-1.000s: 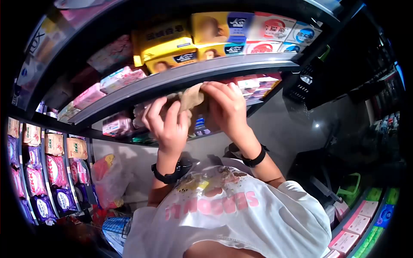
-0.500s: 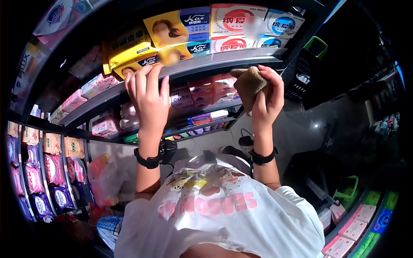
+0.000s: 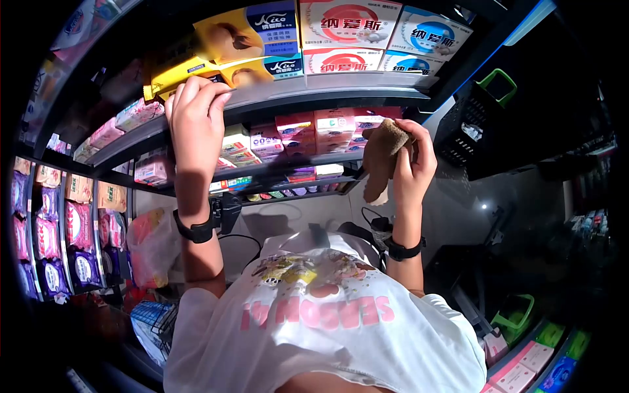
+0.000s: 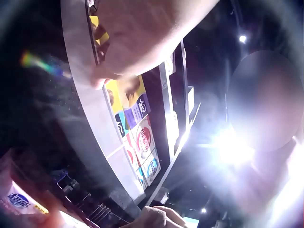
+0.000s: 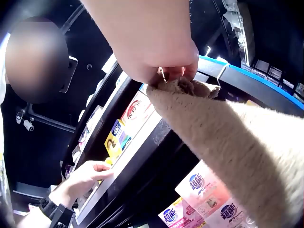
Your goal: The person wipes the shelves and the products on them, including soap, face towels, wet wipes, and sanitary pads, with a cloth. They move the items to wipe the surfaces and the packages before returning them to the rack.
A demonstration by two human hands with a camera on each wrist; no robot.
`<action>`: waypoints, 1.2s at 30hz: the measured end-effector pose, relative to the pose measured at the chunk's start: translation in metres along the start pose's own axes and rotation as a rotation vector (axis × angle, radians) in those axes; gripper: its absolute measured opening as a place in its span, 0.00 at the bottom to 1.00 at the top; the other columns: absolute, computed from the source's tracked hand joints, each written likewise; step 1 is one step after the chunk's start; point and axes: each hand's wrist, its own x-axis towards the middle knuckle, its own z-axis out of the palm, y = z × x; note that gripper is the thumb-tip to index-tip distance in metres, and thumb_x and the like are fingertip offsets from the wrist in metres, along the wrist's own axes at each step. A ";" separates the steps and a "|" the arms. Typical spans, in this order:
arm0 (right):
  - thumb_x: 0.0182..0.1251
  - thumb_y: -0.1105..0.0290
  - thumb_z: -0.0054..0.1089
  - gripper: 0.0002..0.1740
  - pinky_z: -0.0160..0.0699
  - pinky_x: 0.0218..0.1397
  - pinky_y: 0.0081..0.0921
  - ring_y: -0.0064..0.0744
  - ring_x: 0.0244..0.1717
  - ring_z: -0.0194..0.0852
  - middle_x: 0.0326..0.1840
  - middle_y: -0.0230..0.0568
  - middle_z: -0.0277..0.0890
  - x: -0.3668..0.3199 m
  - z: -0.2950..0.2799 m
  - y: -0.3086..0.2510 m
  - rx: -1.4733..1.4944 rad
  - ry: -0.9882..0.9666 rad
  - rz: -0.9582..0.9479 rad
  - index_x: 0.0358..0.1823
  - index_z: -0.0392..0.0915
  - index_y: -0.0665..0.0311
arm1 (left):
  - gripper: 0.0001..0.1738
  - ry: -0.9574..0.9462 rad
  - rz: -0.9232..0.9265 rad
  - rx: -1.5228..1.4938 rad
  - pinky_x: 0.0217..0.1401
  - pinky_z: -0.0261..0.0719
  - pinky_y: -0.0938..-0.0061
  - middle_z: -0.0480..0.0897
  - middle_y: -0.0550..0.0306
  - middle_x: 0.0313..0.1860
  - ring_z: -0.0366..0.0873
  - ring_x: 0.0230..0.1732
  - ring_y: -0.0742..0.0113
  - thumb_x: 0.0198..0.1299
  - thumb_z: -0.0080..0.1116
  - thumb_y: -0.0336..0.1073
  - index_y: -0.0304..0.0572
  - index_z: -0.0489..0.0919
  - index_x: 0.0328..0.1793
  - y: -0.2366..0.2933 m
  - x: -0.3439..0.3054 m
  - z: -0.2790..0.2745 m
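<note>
My left hand (image 3: 195, 121) is at the upper shelf's front strip (image 3: 275, 90), below the yellow soap packs. In the left wrist view the thumb lies against the front of the strip (image 4: 88, 64), with fingers bent over its top edge beside a yellow soap box (image 4: 129, 90). To the right, my right hand (image 3: 416, 157) grips a brown cleaning cloth (image 3: 381, 154) between thumb and fingers. The cloth hangs down in front of the lower shelf; in the right wrist view the bunched cloth (image 5: 209, 128) stretches away from the fingers.
White soap boxes with red rings (image 3: 350, 25) and blue rings (image 3: 429, 31) fill the upper shelf's right end. Pink boxes (image 3: 295, 128) stand on the shelf below. Bagged goods (image 3: 78, 219) line the left rack. A black basket with green handle (image 3: 498, 85) is at right.
Both hands were together on the cloth; they have parted, and the right hand keeps the cloth. The left hand has moved left and up onto the shelf's front strip. The view has shifted right.
</note>
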 end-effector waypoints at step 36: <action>0.69 0.45 0.37 0.34 0.65 0.27 0.17 0.22 0.20 0.65 0.16 0.30 0.68 0.056 0.045 -0.026 0.669 -0.190 0.911 0.33 0.79 0.72 | 0.08 0.119 0.091 -0.277 0.34 0.71 0.70 0.76 0.53 0.26 0.74 0.29 0.58 0.41 0.62 0.20 0.34 0.80 0.31 -0.011 -0.001 -0.007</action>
